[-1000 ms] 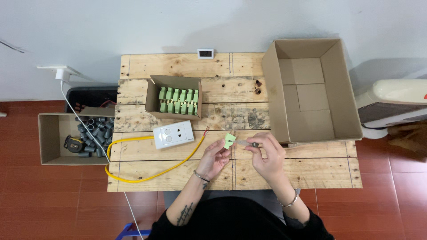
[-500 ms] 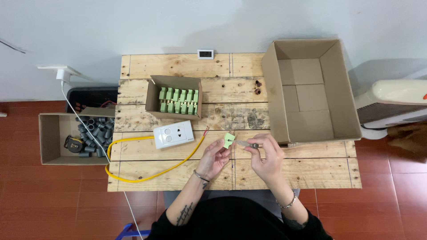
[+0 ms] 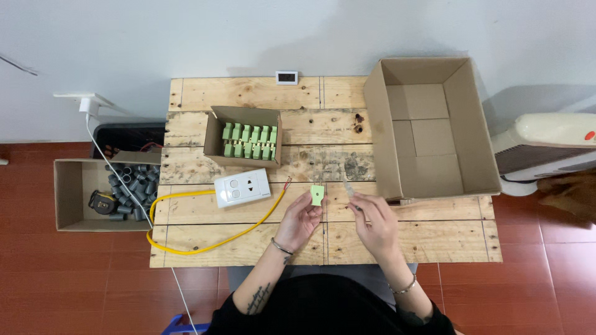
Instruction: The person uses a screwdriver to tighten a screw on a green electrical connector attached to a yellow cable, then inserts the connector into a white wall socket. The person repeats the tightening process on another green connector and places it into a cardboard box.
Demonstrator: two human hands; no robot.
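Note:
My left hand [image 3: 299, 218] holds a small light-green plastic connector [image 3: 317, 195] between its fingertips, above the wooden pallet table [image 3: 248, 245]. My right hand [image 3: 375, 222] grips a thin screwdriver-like tool [image 3: 348, 185] whose tip points up and away, a short gap to the right of the connector. A small open cardboard box [image 3: 213, 136] filled with several more green connectors [image 3: 249, 141] stands at the table's middle left.
A white socket panel [image 3: 243, 187] with a yellow cable [image 3: 205, 247] lies left of my hands. A large cardboard box [image 3: 380, 138] stands at the right. On the floor left sits a box of grey cylinders [image 3: 124, 186]; a heater [image 3: 546, 149] is right.
The right hand has drawn apart from the left, and the tool now tilts upward away from the green connector.

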